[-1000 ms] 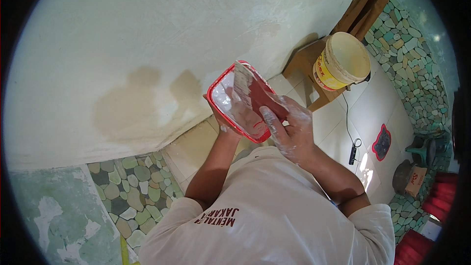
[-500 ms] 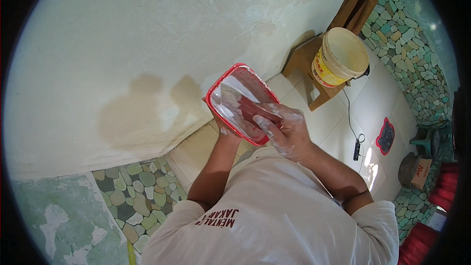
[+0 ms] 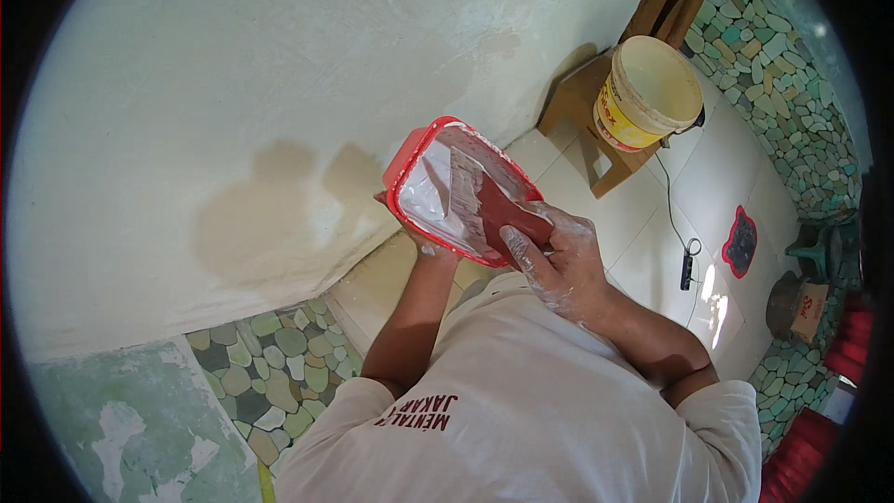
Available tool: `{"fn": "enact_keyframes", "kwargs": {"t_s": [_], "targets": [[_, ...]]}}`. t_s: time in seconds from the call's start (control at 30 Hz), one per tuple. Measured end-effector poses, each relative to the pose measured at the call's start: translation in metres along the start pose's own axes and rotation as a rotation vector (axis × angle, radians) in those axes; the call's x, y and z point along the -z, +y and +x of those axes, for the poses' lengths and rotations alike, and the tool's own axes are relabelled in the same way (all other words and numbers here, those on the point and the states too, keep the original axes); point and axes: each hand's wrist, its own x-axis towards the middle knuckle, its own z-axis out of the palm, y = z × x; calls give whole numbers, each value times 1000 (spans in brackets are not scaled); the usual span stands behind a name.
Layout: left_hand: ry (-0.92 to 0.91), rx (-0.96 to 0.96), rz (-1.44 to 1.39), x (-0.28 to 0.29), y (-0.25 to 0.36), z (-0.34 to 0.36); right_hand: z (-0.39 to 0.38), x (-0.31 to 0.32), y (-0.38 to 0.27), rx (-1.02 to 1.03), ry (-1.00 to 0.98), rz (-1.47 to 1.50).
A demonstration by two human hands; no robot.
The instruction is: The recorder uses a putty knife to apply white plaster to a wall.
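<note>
My left hand [image 3: 430,244] is closed around the underside of a red plastic tub [image 3: 402,166], its fingers mostly hidden behind it. The tub is tilted toward me, with white paste [image 3: 426,188] smeared over its inner walls and lip. In my right hand [image 3: 568,265], which is spotted with dried white paste, is a putty knife [image 3: 510,214] with a reddish body and a paste-streaked broad blade. That blade lies inside the tub, close to the paste. The thumb presses along the knife's upper face.
A pale plastered wall [image 3: 279,65] rises ahead and left. To the right, a bucket [image 3: 656,93] stands on a low wooden stool [image 3: 573,107]. Beyond lie a power strip [image 3: 687,272] with its cord, a dark red-edged mat [image 3: 740,242] and a cardboard box [image 3: 808,310] on the tiles.
The putty knife has turned so more of its flat face shows, and my right hand has shifted slightly right. The tub has tilted a little, showing more of its outer left side.
</note>
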Motion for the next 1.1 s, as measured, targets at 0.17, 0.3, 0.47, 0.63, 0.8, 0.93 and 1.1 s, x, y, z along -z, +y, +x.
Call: {"fn": "enact_keyframes", "kwargs": {"t_s": [0.17,0.3,0.47,0.63,0.8,0.93,1.1], "targets": [[73,-20,53,-1,-1,0,-5,-3,-6,-144,-24,136],[88,-32,98,-5,6,-3,-7,-12,-3,-74,32,307],[96,-49,143,-15,-4,-10,-10,-19,-6,-95,84,535],[105,-68,192,-23,-3,-21,-7,-20,-2,-139,131,553],[108,-86,243,-31,5,-26,-7,-24,-5,-202,169,640],[80,-96,194,-24,4,-26,-9,-23,-13,-302,159,801],[75,-102,159,-38,2,-31,-13,-22,-6,-323,194,963]]}}
